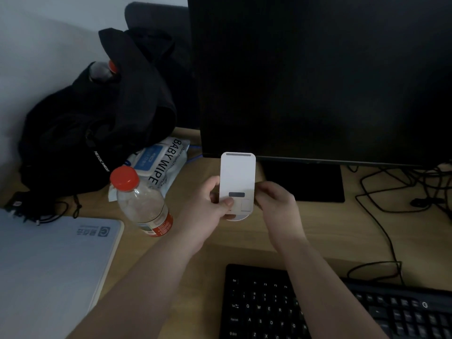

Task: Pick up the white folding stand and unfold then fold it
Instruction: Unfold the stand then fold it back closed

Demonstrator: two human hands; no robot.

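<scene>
Two hands grip the white folding stand [237, 177] up over the counter [318, 231] — left hand [215, 204] pinching its bottom, right hand [276, 204] its side. Thin pinches might slip when it swings open — then it could drop and hit the bottle [143, 204].

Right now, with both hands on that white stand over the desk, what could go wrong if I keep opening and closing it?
Two likely risks. The left hand and right hand pinch only the lower end of the white folding stand, so it could slip and fall onto the keyboard. The plastic bottle stands close beside your left wrist; a sideways elbow or wrist swing might tip it toward the laptop.
</scene>
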